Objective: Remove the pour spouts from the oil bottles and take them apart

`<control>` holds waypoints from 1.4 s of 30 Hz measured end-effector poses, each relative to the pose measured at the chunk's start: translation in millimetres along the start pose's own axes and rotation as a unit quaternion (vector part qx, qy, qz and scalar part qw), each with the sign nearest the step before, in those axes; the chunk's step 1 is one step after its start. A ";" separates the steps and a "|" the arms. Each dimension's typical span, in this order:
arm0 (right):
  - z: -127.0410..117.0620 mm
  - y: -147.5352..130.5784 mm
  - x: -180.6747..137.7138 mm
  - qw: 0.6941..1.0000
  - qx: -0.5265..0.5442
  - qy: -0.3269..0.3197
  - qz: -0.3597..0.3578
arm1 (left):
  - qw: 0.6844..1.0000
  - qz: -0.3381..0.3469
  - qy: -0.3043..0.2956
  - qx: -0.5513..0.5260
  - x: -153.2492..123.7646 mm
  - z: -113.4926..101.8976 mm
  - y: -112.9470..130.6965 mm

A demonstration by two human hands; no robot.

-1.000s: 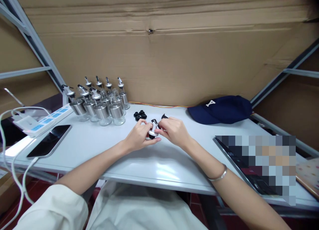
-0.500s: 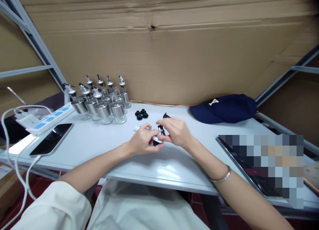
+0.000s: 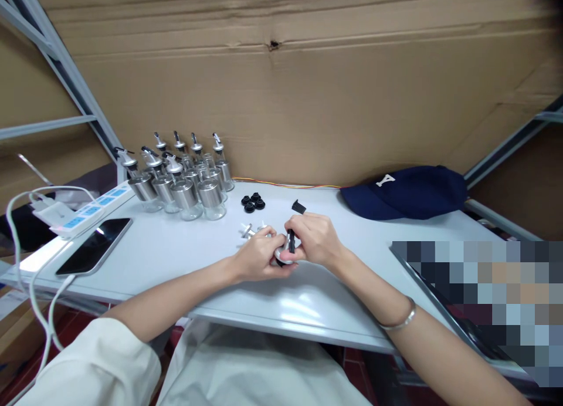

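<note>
Shifted: left hand (image 3: 259,254), right hand (image 3: 319,239) and spout (image 3: 282,253), nearer and right; silvery parts (image 3: 248,231) now exposed beyond left hand.
Spout: between the 2 hands; rounded, smooth, metallic-looking.
Lever (image 3: 291,240): on spout, black, slim, long axis near-far; right hand closer.
Left hand: grasping spout from left.
Right hand: thumb and fingers gripping spout around lever.
Caps (image 3: 250,207): 4, black, round, far left of hands.
Bottles (image 3: 185,196): clear glass, shiny steel sleeves, far left.

4 black stoppers (image 3: 250,207) — 1 cap (image 3: 409,192), 1 phone (image 3: 94,246)
</note>
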State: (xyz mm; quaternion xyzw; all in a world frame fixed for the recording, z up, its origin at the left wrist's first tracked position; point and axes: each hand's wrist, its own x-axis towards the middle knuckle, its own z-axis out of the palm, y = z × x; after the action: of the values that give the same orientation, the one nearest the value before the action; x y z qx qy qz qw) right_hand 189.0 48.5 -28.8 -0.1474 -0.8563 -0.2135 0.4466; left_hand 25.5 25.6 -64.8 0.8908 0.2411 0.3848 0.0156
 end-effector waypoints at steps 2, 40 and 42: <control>-0.2 -2.9 1.7 1.000 0.001 0.006 -0.012 | 1.000 0.004 0.011 -0.018 -1.1 0.3 0.2; -0.1 -13.0 0.5 0.992 0.072 -0.015 0.103 | 0.990 -0.067 -0.115 -0.042 -6.2 6.3 13.6; -1.1 -14.7 1.6 0.989 0.079 -0.014 0.123 | 0.994 -0.055 -0.089 -0.023 -7.3 7.3 13.7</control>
State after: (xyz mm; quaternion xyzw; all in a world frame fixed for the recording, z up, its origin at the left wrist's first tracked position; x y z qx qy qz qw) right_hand 182.4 35.3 -30.3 -0.2185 -0.8519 -0.0864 0.4680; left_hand 32.0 11.4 -72.0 0.9064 0.2786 0.3079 0.0783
